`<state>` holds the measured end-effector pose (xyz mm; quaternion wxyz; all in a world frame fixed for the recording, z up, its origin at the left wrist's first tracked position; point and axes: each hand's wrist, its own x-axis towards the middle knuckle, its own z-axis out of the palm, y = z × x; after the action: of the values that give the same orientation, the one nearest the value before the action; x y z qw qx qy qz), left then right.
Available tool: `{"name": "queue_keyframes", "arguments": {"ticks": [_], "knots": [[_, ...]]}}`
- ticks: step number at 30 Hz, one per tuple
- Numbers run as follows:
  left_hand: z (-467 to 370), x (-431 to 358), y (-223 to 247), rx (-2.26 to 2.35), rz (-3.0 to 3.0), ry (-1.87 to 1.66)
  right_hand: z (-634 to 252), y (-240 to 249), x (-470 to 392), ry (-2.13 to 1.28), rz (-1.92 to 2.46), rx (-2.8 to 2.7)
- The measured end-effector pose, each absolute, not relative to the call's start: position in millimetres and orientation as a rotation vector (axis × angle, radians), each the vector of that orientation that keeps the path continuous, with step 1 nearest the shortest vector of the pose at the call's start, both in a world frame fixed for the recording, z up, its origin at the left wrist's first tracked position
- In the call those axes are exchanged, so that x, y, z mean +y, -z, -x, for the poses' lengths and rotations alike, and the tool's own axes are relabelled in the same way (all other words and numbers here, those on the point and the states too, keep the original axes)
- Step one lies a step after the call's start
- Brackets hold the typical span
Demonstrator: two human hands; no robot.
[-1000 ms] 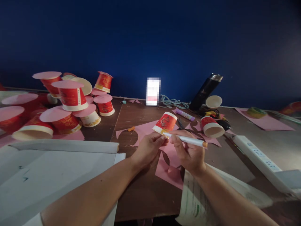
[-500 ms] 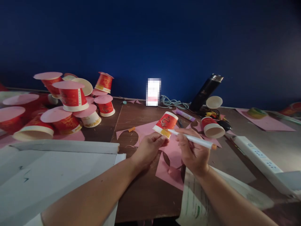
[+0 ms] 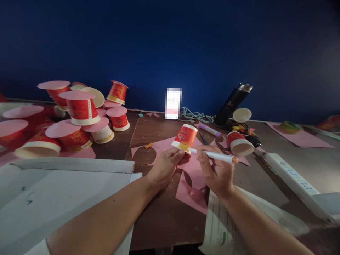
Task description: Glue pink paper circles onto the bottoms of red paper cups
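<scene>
The dark blue wall [image 3: 170, 46] rises behind a brown wooden table [image 3: 156, 226]; a white cardboard box [image 3: 66, 194] fills the near left, with clustered red cups [image 3: 82, 112] beyond it; cut-out pink paper [image 3: 198, 177] lies under the person's hands; the left hand [image 3: 165, 165] pinches the lower edge of a tilted paper cup [image 3: 186, 136], held up near the middle of the table; the right hand [image 3: 219, 175] grasps a white marker [image 3: 219, 156] like a pen, its tip beside the cup's golden band; a small orange piece [image 3: 148, 145], perhaps a cap, lies past the left hand.

The cup could twist, being pinched only at its edge, and send a stroke astray; hard pressure might dent its thin wall; wet ink, if any, could smear under the thumb.

The cup's far side and some left fingertips are hidden; whether the tip touches cannot be told; the box is cut off at the left; a bright screen [image 3: 173, 103] is pixelated.
</scene>
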<state>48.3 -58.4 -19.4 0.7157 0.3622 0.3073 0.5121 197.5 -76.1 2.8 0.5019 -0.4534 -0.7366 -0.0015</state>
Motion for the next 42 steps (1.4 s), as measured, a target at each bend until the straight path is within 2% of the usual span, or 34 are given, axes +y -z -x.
{"name": "queue_keyframes", "arguments": {"ticks": [30, 42], "knots": [[-47.5, -59.1, 20.9, 0.727, -0.857, -1.103, -198.2, -1.8, -75.0, -0.030, 1.020, -1.789], [-43.8, -56.3, 13.7, 0.544, -0.500, -1.207, -199.0, -0.7, -72.9, -0.052, 1.067, -1.590]]}}
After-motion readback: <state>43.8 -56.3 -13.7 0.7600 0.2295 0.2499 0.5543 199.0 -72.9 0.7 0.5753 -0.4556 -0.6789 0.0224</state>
